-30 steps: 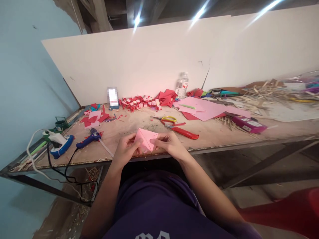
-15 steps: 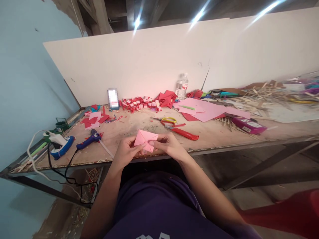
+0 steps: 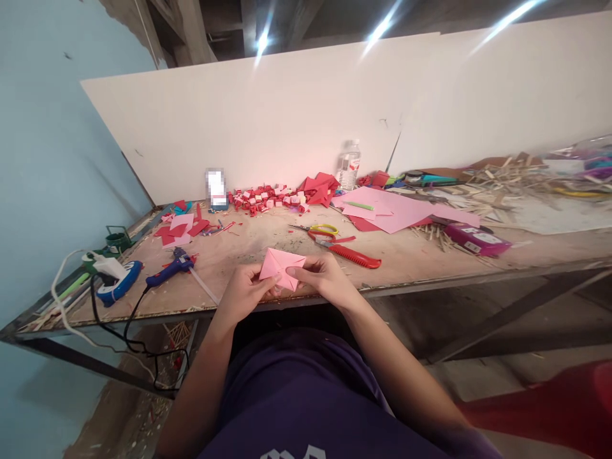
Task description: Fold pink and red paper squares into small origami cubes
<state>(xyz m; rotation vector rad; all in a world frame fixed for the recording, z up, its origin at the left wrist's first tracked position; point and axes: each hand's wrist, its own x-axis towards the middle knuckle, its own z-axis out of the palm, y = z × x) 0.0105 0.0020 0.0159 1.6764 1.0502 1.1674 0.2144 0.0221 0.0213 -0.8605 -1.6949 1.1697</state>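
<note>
Between both hands I hold a folded pink paper square (image 3: 283,262), raised near the table's front edge. Its flaps meet around the middle, with crease lines showing. My left hand (image 3: 246,290) pinches the left lower part, thumb on top. From the right, my right hand (image 3: 322,277) is closed on the paper, its thumb pressing near the centre; the fingers underneath are mostly hidden. Beyond the hands lie scissors (image 3: 325,229) with yellow and red handles and a red utility knife (image 3: 356,256).
On the left are a blue glue gun (image 3: 167,271) and a blue power strip (image 3: 119,284) with cables. Along the back stand a phone (image 3: 217,191), a heap of small red and pink paper pieces (image 3: 268,199) and a bottle (image 3: 350,166). Pink sheets (image 3: 396,210) and wooden sticks (image 3: 507,175) lie right.
The pink paper has tilted and shifted very slightly right in my hands. Both hands keep their hold; the things on the table lie as before.
</note>
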